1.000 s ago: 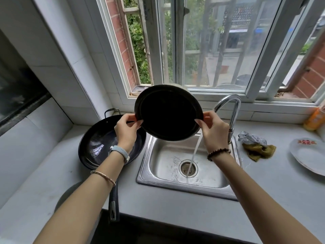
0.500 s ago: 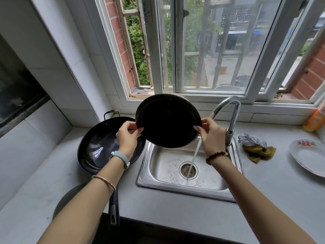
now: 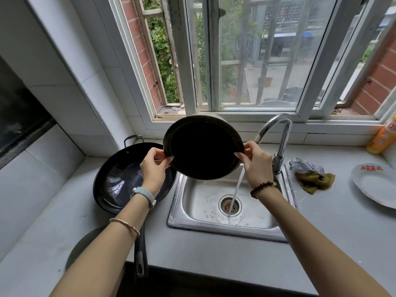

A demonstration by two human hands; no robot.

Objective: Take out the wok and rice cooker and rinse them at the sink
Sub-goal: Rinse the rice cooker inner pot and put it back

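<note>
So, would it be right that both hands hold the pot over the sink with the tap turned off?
Not quite: the head view shows the tap running, water falling into the sink. The left hand and right hand do hold the pot over it.

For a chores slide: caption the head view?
The left hand and right hand grip a round black rice-cooker pot over the steel sink, chrome tap running; black wok on grey counter.

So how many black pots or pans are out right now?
2. The wok sits on the counter left of the sink; the rice cooker pot is held above the sink by the left hand and right hand. None look hidden.
</note>
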